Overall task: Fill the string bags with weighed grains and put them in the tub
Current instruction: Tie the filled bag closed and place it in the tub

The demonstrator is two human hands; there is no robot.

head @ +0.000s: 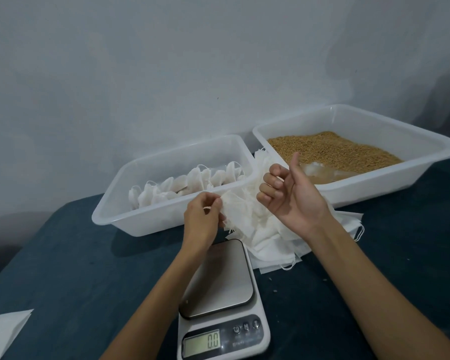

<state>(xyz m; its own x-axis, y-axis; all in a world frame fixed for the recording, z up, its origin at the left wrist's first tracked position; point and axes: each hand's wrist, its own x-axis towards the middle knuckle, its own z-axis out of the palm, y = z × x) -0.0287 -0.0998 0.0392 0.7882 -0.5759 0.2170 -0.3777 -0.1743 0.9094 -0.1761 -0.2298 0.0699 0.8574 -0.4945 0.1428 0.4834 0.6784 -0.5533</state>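
Note:
A heap of empty white string bags (260, 229) lies on the dark blue table between the two tubs and the scale. My left hand (203, 216) pinches the edge of one bag at the heap's left side. Above the heap hovers my right hand (289, 196), palm up, fingers curled and thumb raised, holding nothing that I can see. The left tub (109, 211) holds several filled white bags (187, 185). In the right tub (426, 141) lie brown grains (333, 149) and a clear scoop (320, 170). The kitchen scale (218, 281) reads 0.0, its plate bare.
A white sheet (3, 331) lies at the table's front left corner. The pale wall stands close behind both tubs. A few loose grains dot the table right of the scale.

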